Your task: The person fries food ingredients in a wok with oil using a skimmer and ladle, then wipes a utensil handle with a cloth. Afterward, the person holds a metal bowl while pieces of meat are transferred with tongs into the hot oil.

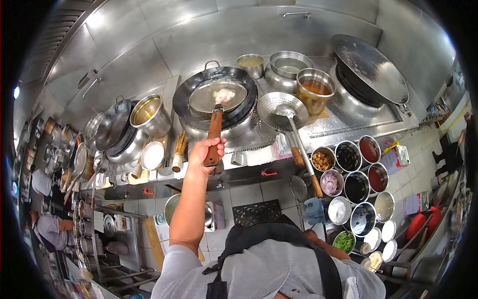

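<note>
My left hand (207,152) is closed around the wooden handle (214,128) of a round strainer (200,99). The strainer's bowl is over the dark wok (185,84) on the stove. A small heap of pale food (223,95) with pinkish strips lies in it. My right hand (310,235) is low by my side, partly behind my body, and its fingers cannot be made out. Close to it are a blue cloth (314,211) and a bowl of cut greens (344,241). A perforated ladle (268,112) and a solid ladle (285,110) rest right of the wok, handles toward me.
Several seasoning bowls (355,187) stand at the right. Metal pots of liquid (317,87) and another wok (368,67) occupy the stove's right side. Left are a pot (148,115), bamboo brush (179,149) and white bowl (152,155). Another person (52,231) is at far left.
</note>
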The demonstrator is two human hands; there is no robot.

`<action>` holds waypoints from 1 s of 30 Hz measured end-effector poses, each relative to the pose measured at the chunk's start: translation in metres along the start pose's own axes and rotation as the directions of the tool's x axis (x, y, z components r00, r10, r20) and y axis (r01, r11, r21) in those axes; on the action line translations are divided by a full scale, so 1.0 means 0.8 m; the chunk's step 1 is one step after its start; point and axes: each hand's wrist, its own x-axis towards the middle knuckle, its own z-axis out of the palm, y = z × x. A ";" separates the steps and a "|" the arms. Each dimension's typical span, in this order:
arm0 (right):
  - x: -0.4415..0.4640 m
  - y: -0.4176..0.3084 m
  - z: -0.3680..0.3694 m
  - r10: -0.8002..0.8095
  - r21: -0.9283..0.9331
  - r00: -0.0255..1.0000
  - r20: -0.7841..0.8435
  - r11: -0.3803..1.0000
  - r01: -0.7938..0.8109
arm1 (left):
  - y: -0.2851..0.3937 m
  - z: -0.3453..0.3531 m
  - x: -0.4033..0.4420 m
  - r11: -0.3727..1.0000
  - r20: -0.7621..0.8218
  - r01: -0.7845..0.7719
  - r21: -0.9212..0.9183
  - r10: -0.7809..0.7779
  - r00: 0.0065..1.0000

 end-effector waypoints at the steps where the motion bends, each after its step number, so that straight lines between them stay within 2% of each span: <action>1: -0.001 -0.002 -0.005 0.028 0.012 1.000 0.008 1.000 -0.028 | 0.000 -0.002 0.001 1.000 -0.007 -0.001 0.025 0.001 1.000; 3: -0.004 -0.009 -0.012 0.057 0.024 0.998 0.020 0.998 -0.058 | -0.002 -0.008 0.001 0.999 -0.012 -0.005 0.037 0.005 1.000; 5: -0.003 -0.011 -0.015 -0.073 -0.138 0.995 -0.074 0.988 0.062 | -0.003 -0.009 0.001 0.999 -0.014 -0.010 0.053 0.010 1.000; 8: 0.011 -0.003 -0.004 -0.062 -0.060 0.991 -0.119 0.997 0.055 | -0.006 -0.010 0.000 0.998 -0.022 -0.047 0.033 0.047 0.999; 12: 0.028 0.005 0.010 -0.094 -0.051 0.991 -0.099 0.995 0.090 | -0.014 -0.015 -0.002 0.998 -0.017 -0.061 0.006 0.061 0.998; 13: 0.031 -0.003 0.011 0.123 0.309 0.985 -0.120 0.948 -0.081 | -0.016 -0.016 -0.003 0.998 -0.031 -0.068 -0.005 0.068 0.997; 14: 0.032 -0.008 0.009 0.329 0.627 0.942 -0.061 0.747 -0.220 | -0.018 -0.018 -0.005 0.998 -0.031 -0.066 -0.004 0.066 0.997; 15: 0.032 -0.011 0.007 0.332 0.629 0.941 -0.062 0.745 -0.221 | -0.022 -0.020 -0.007 0.997 -0.029 -0.082 -0.013 0.081 0.996; 16: 0.032 -0.010 0.006 0.238 0.423 0.960 -0.150 0.893 -0.156 | -0.025 -0.021 -0.008 0.995 -0.027 -0.097 -0.023 0.096 0.995; 17: 0.032 -0.010 0.006 0.124 0.184 0.970 -0.210 0.979 -0.085 | -0.027 -0.023 -0.006 0.995 -0.024 -0.094 -0.022 0.094 0.995; 18: 0.029 -0.011 0.007 0.126 0.184 0.969 -0.211 0.979 -0.087 | -0.029 -0.024 -0.005 0.995 -0.022 -0.099 -0.009 0.099 0.995; 20: 0.018 -0.030 -0.018 0.382 0.480 0.923 -0.042 0.818 -0.317 | -0.028 -0.025 -0.004 0.994 -0.022 -0.106 0.001 0.106 0.994; 21: 0.015 -0.032 -0.025 0.382 0.478 0.923 -0.041 0.819 -0.318 | -0.025 -0.023 -0.003 0.995 -0.036 -0.097 0.016 0.098 0.995; 22: 0.010 -0.028 -0.029 0.178 0.168 0.983 -0.039 0.971 -0.169 | -0.022 -0.021 -0.002 0.996 -0.049 -0.089 0.029 0.090 0.995; 23: 0.008 -0.025 -0.032 -0.022 -0.151 0.999 0.033 0.988 0.027 | -0.018 -0.018 -0.002 0.996 -0.048 -0.089 0.025 0.090 0.995; 24: 0.005 -0.026 -0.033 -0.020 -0.156 0.999 0.035 0.987 0.025 | -0.015 -0.016 -0.003 0.998 -0.037 -0.070 0.005 0.070 0.997; 26: 0.000 -0.036 -0.043 0.193 0.054 0.972 0.135 0.978 -0.202 | -0.009 -0.013 -0.006 0.999 -0.022 -0.051 -0.019 0.050 0.998; 27: -0.002 -0.040 -0.049 0.198 0.049 0.971 0.134 0.977 -0.206 | -0.008 -0.011 -0.007 0.999 -0.027 -0.044 -0.022 0.044 0.999; 29: -0.004 -0.036 -0.039 0.095 0.048 0.995 -0.029 0.994 -0.094 | -0.006 -0.009 -0.007 0.999 -0.024 -0.036 -0.034 0.035 0.999; 30: 0.000 -0.033 -0.033 0.101 0.041 0.994 -0.029 0.994 -0.100 | -0.005 -0.009 -0.007 0.999 -0.021 -0.027 -0.036 0.026 0.999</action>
